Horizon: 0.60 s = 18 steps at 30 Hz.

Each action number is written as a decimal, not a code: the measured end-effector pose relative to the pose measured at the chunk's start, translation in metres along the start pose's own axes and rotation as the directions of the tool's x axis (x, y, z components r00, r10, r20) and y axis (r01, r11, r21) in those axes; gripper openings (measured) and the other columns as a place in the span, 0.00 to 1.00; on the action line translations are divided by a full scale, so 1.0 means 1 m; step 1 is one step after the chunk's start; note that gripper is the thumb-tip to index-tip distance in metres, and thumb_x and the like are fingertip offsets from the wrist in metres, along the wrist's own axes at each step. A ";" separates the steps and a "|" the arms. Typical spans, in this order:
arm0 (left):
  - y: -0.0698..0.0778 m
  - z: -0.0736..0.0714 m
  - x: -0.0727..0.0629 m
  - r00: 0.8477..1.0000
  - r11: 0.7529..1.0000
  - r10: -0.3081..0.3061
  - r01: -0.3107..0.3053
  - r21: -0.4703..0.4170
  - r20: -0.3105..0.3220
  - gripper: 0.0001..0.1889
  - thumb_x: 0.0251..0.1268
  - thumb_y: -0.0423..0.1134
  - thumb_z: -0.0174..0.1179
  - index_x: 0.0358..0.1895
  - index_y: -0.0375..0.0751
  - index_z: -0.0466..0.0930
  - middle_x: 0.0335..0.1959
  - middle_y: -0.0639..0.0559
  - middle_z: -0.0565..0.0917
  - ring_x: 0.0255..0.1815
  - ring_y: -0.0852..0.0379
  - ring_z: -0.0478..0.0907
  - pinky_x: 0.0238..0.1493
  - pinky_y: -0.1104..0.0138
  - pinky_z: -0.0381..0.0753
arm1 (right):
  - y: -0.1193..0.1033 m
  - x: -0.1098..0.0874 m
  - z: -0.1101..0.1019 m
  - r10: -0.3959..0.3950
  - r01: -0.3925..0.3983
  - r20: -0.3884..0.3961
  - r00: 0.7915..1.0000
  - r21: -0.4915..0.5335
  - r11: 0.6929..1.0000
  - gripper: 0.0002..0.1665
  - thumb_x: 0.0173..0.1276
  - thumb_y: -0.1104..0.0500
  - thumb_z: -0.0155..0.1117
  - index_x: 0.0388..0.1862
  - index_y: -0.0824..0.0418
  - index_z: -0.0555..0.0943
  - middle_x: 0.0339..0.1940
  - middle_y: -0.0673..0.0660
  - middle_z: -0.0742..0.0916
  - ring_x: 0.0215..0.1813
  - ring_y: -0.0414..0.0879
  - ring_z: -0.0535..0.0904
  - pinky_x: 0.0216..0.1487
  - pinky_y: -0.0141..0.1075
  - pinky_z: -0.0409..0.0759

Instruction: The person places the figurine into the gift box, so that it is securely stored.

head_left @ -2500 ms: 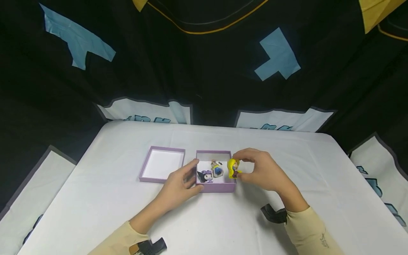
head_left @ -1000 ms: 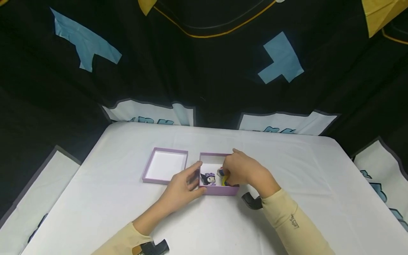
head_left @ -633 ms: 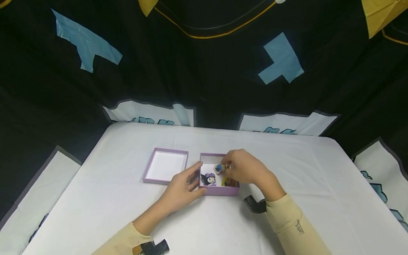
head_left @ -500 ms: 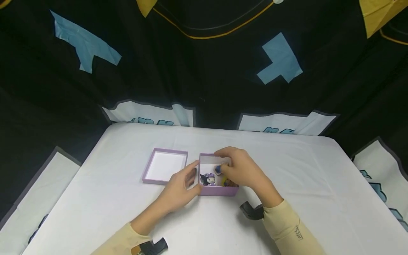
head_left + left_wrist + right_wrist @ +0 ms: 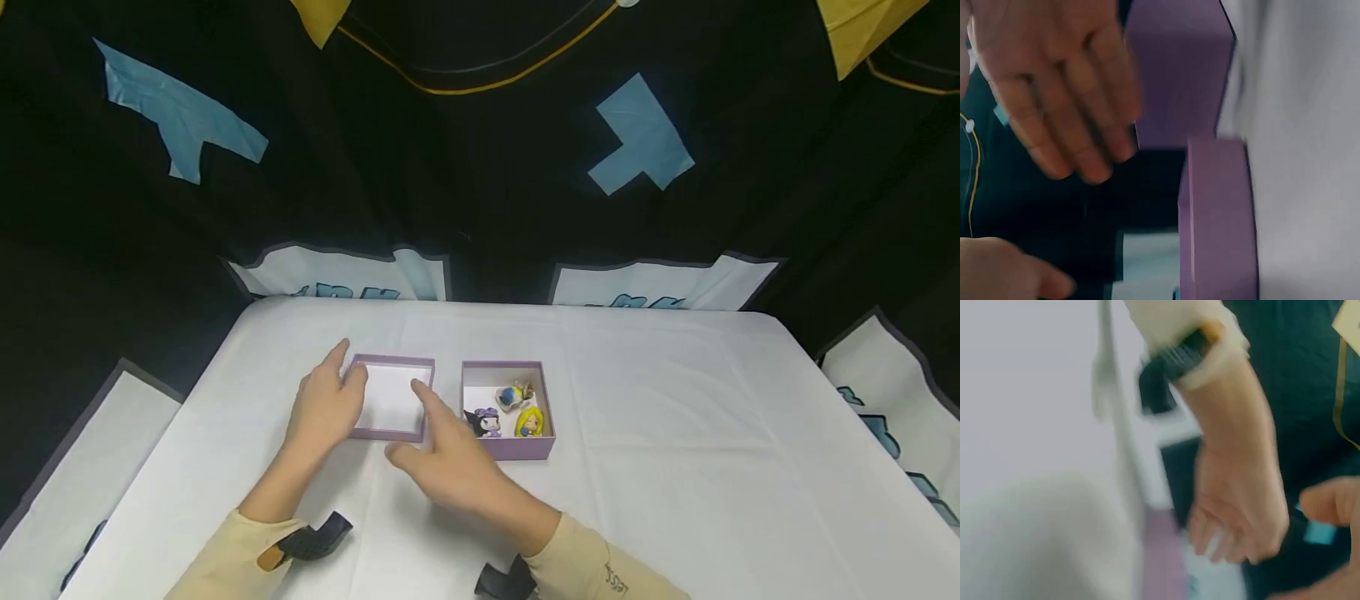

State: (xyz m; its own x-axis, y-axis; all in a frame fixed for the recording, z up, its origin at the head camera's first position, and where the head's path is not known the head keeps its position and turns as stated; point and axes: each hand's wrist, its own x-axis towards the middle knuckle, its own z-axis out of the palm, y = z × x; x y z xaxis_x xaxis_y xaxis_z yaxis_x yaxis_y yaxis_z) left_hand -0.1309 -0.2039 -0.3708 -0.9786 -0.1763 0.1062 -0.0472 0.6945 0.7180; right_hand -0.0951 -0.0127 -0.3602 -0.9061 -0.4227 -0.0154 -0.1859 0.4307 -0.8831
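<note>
In the head view a shallow purple lid with a white inside lies on the white table. My left hand is at its left side, fingers extended and thumb apart. Toward its front right corner reaches my right hand, index finger and thumb spread, holding nothing. Just right of it stands the open purple box. Inside are a yellow-haired figurine, a black-and-purple figurine and a blue-and-white figurine. The left wrist view shows the lid's side wall close up.
A white cloth covers the table. Behind it hangs a black curtain with blue and yellow patches. Black wrist devices sit at the left sleeve and the right sleeve.
The yellow-haired figurine went into the box, and the blue-and-white one was shifted there. Both hands have since left the box and moved left to the lid.
</note>
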 end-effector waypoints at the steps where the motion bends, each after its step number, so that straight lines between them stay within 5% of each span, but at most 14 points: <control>1: -0.004 -0.001 0.001 1.000 0.999 -0.022 0.021 0.038 0.013 0.32 0.75 0.44 0.38 0.73 0.25 0.53 0.69 0.27 0.63 0.69 0.29 0.60 0.69 0.38 0.60 | 0.001 0.001 0.009 0.035 -0.035 -0.006 0.999 0.024 0.999 0.49 0.63 0.46 0.61 0.79 0.54 0.52 0.77 0.54 0.61 0.76 0.49 0.56 0.76 0.49 0.57; 5: -0.015 0.002 0.003 0.996 0.984 -0.056 0.042 0.171 0.075 0.32 0.75 0.45 0.38 0.68 0.17 0.58 0.64 0.21 0.66 0.64 0.25 0.65 0.62 0.35 0.69 | 0.011 0.007 0.037 0.111 -0.105 -0.059 0.992 0.096 0.990 0.54 0.62 0.46 0.60 0.80 0.61 0.46 0.79 0.60 0.54 0.78 0.52 0.49 0.78 0.49 0.51; 11: -0.018 0.010 0.004 0.998 0.973 0.004 -0.018 0.230 0.063 0.27 0.72 0.46 0.44 0.55 0.20 0.73 0.48 0.25 0.80 0.41 0.35 0.80 0.37 0.44 0.81 | 0.022 0.014 0.046 0.163 -0.144 -0.125 0.979 0.149 0.978 0.55 0.60 0.51 0.60 0.79 0.67 0.44 0.79 0.64 0.51 0.78 0.55 0.47 0.78 0.50 0.51; 18: -0.007 -0.002 -0.002 0.995 0.963 -0.034 0.009 0.271 0.089 0.32 0.73 0.50 0.44 0.60 0.17 0.68 0.53 0.22 0.76 0.46 0.33 0.79 0.42 0.42 0.81 | 0.017 0.017 0.040 0.190 -0.168 -0.098 0.977 0.194 0.966 0.56 0.57 0.51 0.63 0.80 0.61 0.47 0.78 0.61 0.57 0.76 0.51 0.53 0.76 0.49 0.56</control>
State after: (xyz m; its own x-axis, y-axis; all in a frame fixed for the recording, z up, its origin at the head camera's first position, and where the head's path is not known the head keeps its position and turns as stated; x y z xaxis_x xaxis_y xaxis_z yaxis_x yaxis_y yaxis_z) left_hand -0.1285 -0.2103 -0.3748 -0.9904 -0.1371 0.0198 -0.1084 0.8559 0.5057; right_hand -0.0983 -0.0440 -0.3938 -0.9577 -0.2532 -0.1367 0.0466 0.3324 -0.9420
